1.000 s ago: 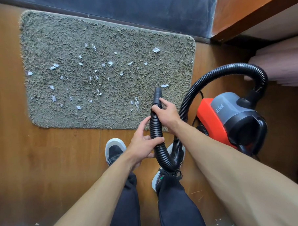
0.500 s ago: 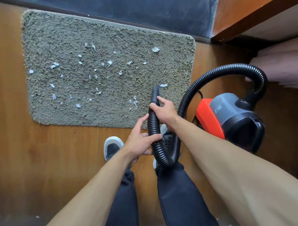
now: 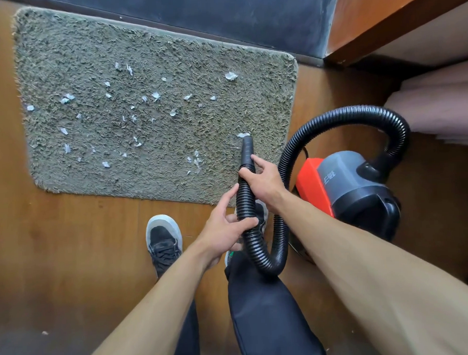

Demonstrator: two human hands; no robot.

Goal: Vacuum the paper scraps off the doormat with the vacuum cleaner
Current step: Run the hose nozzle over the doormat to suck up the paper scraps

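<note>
Paper scraps [image 3: 154, 95] are all over the doormat [image 3: 88, 63], small white bits scattered across its middle and left side, one bigger piece near the far right. Both hands are on the black ribbed hose [image 3: 246, 203]: the right hand [image 3: 262, 181] is wrapped around it up near the smooth nozzle [image 3: 247, 152], fingers closed over the top, and the left hand [image 3: 224, 228] grips it lower down, thumb across the front with the index finger stretched up along the side. The nozzle tip sits right at a scrap on the near right part of the mat (touching it or just above, can't tell). From the hands the hose dips in a loop over the person's right leg, then arcs up and around into the vacuum cleaner [image 3: 346, 191], a red and grey canister parked on the wooden floor [image 3: 69, 238] just right of the mat. One black sneaker [image 3: 163, 239] stands just short of the mat's near edge.
</note>
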